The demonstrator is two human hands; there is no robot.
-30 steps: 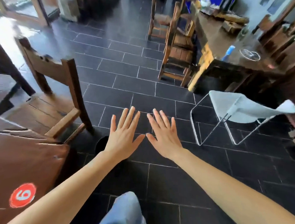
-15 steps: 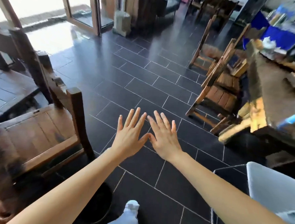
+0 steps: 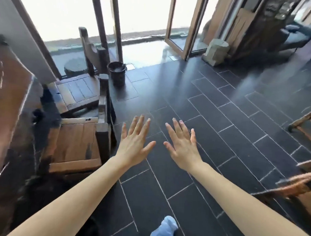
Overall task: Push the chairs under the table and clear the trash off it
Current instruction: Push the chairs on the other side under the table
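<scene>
1. Swung to the left since half a second ago, the view now takes in the bright glass doors and two wooden chairs on the left, while the cluttered table and white chair seen earlier are out of frame.
2. Both arms reach forward over the dark grey tiled floor (image 3: pixel 213 120); the left hand (image 3: pixel 135 143) and right hand (image 3: pixel 183 145) are flat, palms down, fingers spread, holding nothing, and now a little apart where before the thumbs nearly touched.
3. The nearer brown slatted wooden chair (image 3: pixel 75 146) stands just left of the left hand, untouched, its seat facing the dark reddish wooden table (image 3: pixel 7 102) along the left edge.
4. A second dark wooden chair (image 3: pixel 77 91) stands beyond it, beside the same table.
5. A small dark round bucket (image 3: pixel 117 72) sits on the floor near that farther chair's back; its contents are too blurred to tell.
6. A pale stone block (image 3: pixel 216 51) stands by the open door (image 3: pixel 178 24).
7. A blue-clad knee (image 3: pixel 164 230) shows at the bottom edge.
</scene>
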